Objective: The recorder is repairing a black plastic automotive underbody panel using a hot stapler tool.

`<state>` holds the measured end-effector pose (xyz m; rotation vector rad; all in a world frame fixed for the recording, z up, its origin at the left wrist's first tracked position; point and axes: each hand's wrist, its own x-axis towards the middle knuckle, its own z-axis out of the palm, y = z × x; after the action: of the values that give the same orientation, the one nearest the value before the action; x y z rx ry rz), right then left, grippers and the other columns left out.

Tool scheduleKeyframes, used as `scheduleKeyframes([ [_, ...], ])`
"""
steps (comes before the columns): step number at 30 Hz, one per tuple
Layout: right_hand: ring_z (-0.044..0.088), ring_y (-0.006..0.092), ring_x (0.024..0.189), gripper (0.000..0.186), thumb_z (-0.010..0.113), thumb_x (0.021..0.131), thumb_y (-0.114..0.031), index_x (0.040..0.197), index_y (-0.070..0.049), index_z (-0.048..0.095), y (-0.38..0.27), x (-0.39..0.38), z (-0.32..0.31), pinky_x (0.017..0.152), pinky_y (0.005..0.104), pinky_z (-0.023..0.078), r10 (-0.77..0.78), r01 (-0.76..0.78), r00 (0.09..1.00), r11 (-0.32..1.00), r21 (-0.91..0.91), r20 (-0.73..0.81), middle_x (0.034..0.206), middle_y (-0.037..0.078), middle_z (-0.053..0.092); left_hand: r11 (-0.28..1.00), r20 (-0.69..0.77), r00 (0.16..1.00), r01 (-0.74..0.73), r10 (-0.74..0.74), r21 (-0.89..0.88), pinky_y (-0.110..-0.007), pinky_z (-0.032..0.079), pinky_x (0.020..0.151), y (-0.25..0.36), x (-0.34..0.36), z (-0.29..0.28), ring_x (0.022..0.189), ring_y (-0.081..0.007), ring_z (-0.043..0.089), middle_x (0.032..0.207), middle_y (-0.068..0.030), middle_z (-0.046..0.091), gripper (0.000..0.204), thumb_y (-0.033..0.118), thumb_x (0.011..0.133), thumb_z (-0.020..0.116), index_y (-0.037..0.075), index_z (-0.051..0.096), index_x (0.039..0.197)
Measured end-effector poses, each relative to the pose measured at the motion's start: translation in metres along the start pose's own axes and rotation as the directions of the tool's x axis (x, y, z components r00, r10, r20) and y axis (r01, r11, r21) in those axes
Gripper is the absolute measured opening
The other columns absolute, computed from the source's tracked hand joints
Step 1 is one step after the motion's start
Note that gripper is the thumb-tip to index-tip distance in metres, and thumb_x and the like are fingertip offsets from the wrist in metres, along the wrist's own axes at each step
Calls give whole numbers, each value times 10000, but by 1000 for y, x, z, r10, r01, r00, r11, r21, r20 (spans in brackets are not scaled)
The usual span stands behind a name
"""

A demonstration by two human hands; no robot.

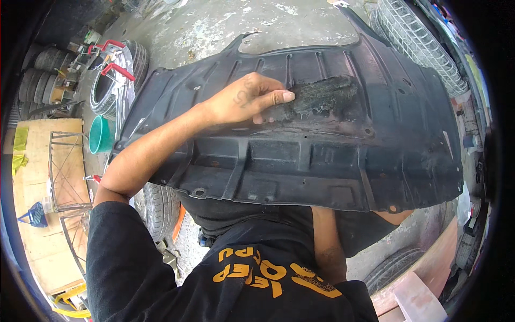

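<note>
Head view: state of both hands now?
Left hand: closed, over black panel; anything held can't be told.
Right hand: hidden by the panel, can't tell.

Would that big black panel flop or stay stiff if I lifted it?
The panel probably stays fairly stiff, since ridges run across it. It looks thin, so it might bend a little. The ragged patch could be weaker.

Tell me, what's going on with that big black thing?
A person has their left hand, fingers bunched, at the edge of a rough dark patch on a big black panel. I can't tell if the fingers pinch anything. The right hand is hidden by the panel; only its forearm shows.
</note>
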<state>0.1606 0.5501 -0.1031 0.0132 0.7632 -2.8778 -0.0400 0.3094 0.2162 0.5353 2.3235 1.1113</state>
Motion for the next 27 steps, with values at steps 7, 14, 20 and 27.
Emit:
scheduleKeyframes([
  [7, 632, 282, 1174, 410, 566, 988, -391, 1294, -127, 633, 8, 0, -13, 1011, 505, 483, 16, -16, 1000, 1000, 1, 3, 1286, 82, 663, 857, -212, 970, -11, -116, -516, -286, 582, 757, -23, 22, -68, 791, -184, 684, 1042, -231, 678, 755, 506, 980, 596, -144, 482, 1347],
  [14, 639, 289, 1161, 392, 558, 989, -399, 1263, -133, 651, 10, 9, 3, 1008, 512, 481, -21, 13, 993, 997, 71, 119, 1282, 76, 668, 940, -149, 978, 186, -148, 287, -349, 539, 836, 9, -29, -87, 971, -239, 689, 1034, -150, 723, 662, 596, 946, 576, -19, 721, 1141],
  [20, 624, 290, 1181, 446, 547, 984, -442, 1277, -118, 638, -10, 3, 11, 1031, 526, 458, 18, -22, 997, 999, 47, 74, 1290, 71, 663, 855, 32, 914, -390, 405, 342, -410, 536, 719, 68, -124, -31, 864, -339, 682, 912, -159, 683, 446, 388, 829, 791, -24, 675, 958],
  [27, 468, 291, 1358, 560, 497, 1004, -482, 1441, -133, 503, -92, -18, 115, 1170, 504, 307, 19, -16, 999, 998, -57, 48, 1488, 85, 503, 828, 259, 954, 19, 153, -561, -395, 556, 889, -1, -210, 53, 1059, -261, 666, 1244, -171, 640, 833, 449, 777, 846, -19, 526, 1386],
])
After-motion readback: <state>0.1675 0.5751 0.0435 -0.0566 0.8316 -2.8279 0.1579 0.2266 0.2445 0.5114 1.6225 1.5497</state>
